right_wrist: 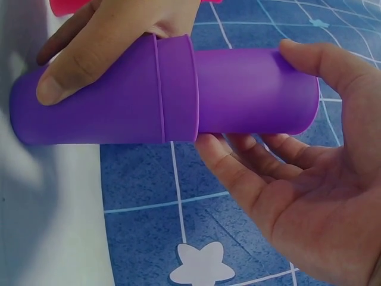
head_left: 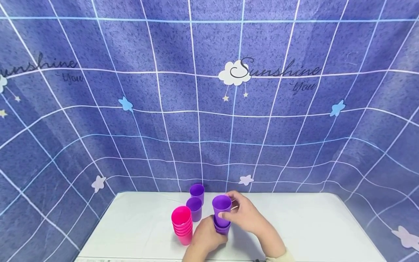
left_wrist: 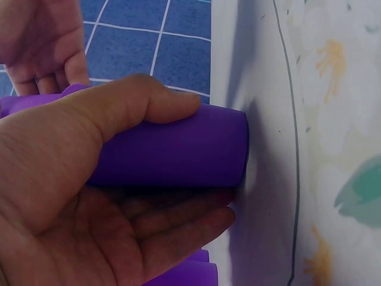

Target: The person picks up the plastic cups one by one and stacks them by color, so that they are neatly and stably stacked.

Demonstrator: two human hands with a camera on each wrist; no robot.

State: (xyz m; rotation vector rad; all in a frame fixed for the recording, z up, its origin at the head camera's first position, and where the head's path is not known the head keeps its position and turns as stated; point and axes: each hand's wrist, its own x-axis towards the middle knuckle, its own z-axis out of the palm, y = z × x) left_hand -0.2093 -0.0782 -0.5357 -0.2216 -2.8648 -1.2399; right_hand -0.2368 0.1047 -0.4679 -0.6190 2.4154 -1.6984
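Two nested purple cups (right_wrist: 101, 113) stand upright on the white table, and my left hand (head_left: 207, 234) grips them around the side. In the left wrist view, the thumb lies along one side of the lower purple cup (left_wrist: 178, 143) and the fingers pass round the other. My right hand (head_left: 245, 214) holds another purple cup (right_wrist: 256, 89) between thumb and fingers. That cup's lower end sits inside the top of the nested pair, while its upper part sticks well out. The left hand's fingers are partly hidden in the head view.
Left of my left hand stands a stack of several pink cups (head_left: 182, 218). Behind it are two separate purple cups, a nearer one (head_left: 195, 211) and a farther one (head_left: 197, 193). A blue checked curtain (head_left: 209, 145) hangs along the back of the white table (head_left: 137, 225).
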